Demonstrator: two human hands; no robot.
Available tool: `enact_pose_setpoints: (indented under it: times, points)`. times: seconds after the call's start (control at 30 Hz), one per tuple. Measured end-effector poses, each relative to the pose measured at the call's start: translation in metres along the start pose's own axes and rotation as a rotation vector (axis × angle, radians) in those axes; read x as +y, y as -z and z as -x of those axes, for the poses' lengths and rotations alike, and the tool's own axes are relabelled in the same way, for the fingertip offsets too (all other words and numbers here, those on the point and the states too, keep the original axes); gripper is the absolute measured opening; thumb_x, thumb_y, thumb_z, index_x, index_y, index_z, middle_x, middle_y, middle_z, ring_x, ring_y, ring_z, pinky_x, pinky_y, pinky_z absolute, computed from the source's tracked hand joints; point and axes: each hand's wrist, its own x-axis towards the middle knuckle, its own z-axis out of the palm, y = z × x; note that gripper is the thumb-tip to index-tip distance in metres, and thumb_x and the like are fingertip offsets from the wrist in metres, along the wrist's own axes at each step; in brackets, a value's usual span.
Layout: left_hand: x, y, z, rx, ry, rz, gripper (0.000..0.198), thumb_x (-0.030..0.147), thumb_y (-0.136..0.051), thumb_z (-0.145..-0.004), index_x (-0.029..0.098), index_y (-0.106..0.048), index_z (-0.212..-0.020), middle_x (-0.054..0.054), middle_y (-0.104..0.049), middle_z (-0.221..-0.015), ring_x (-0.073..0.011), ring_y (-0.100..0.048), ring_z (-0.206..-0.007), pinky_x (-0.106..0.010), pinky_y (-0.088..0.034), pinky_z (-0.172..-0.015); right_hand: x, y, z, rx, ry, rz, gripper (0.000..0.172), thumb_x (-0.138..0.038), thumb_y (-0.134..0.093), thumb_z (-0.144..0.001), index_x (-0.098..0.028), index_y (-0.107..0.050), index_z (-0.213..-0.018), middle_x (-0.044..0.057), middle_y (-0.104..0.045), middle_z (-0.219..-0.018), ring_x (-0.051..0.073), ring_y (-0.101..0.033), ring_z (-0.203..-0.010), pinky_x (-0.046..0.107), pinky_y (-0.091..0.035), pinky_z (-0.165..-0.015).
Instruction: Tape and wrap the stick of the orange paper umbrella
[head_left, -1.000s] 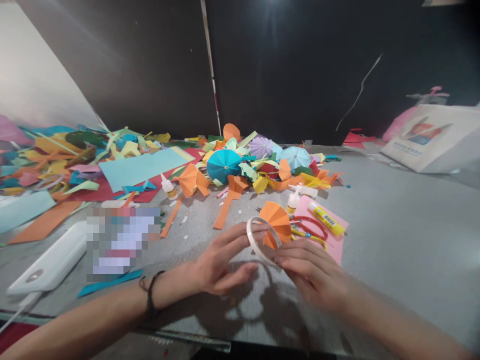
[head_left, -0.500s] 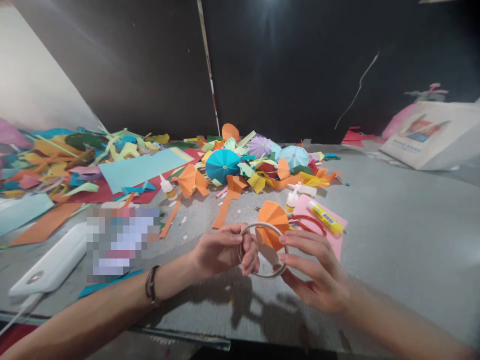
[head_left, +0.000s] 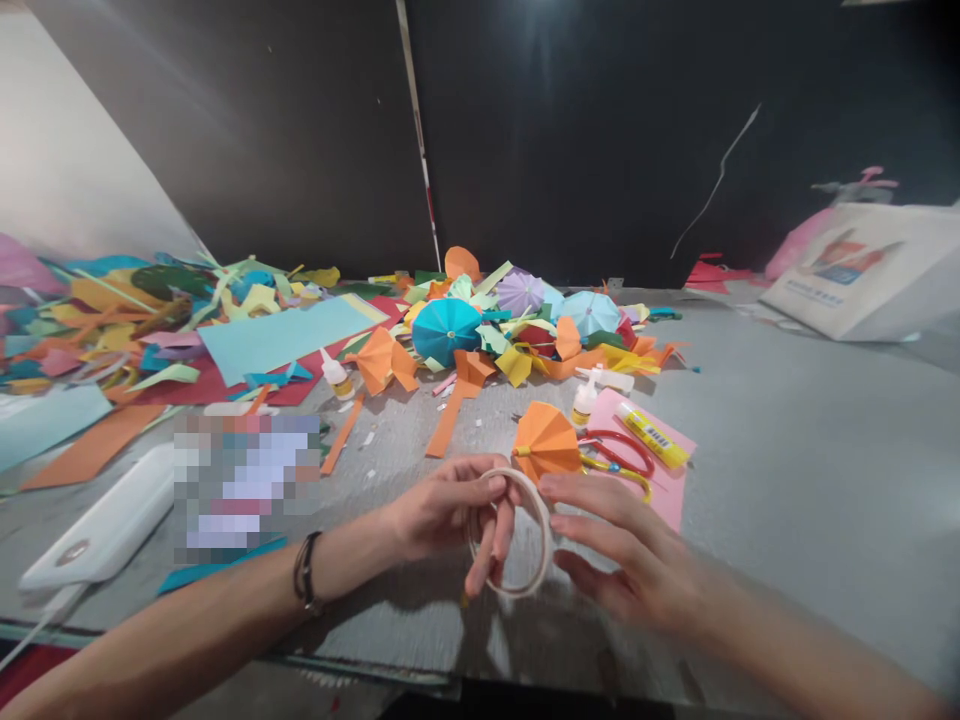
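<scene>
White tape roll gripped by left hand, right hand open just beside it, orange paper parasol at one o'clock.

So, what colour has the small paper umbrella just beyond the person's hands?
The paper umbrella is orange, with darker fold lines; it shows best in the head view.
</scene>
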Motion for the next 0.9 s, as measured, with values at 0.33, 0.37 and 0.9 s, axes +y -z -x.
enact_pose_setpoints:
  times: [0.33, 0.37, 0.9]
  points:
    - [-0.002, 0.004, 0.000, 0.016, 0.004, -0.012, 0.023, 0.036, -0.059, -0.104, 0.013, -0.065, -0.103, -0.007, -0.078, -0.075, -0.0194, -0.075, -0.053, -0.026, -0.060, -0.056, -0.003, 0.007, -0.010, 0.146, -0.002, 0.017, 0.012, -0.010, -0.063, -0.101, -0.016, -0.065, -0.111, 0.008, -0.070, -0.113, 0.020, -0.069, -0.112, 0.040, -0.062, -0.099]
    - [-0.002, 0.004, 0.000, 0.010, 0.013, -0.010, 0.024, 0.036, -0.060, -0.104, 0.013, -0.065, -0.104, -0.007, -0.078, -0.075, -0.0198, -0.075, -0.053, -0.027, -0.059, -0.056, -0.003, 0.007, -0.011, 0.149, 0.001, 0.018, 0.010, -0.012, -0.063, -0.102, -0.017, -0.065, -0.111, 0.008, -0.070, -0.113, 0.020, -0.070, -0.110, 0.040, -0.062, -0.098]
    - [-0.003, 0.001, 0.002, -0.042, 0.048, -0.013, 0.023, 0.036, -0.066, -0.101, 0.013, -0.068, -0.102, -0.008, -0.079, -0.077, -0.0148, -0.071, -0.048, -0.021, -0.055, -0.049, -0.003, 0.008, -0.011, 0.109, -0.008, 0.024, 0.019, -0.007, -0.056, -0.102, -0.017, -0.065, -0.116, 0.008, -0.071, -0.109, 0.020, -0.071, -0.106, 0.040, -0.064, -0.093]
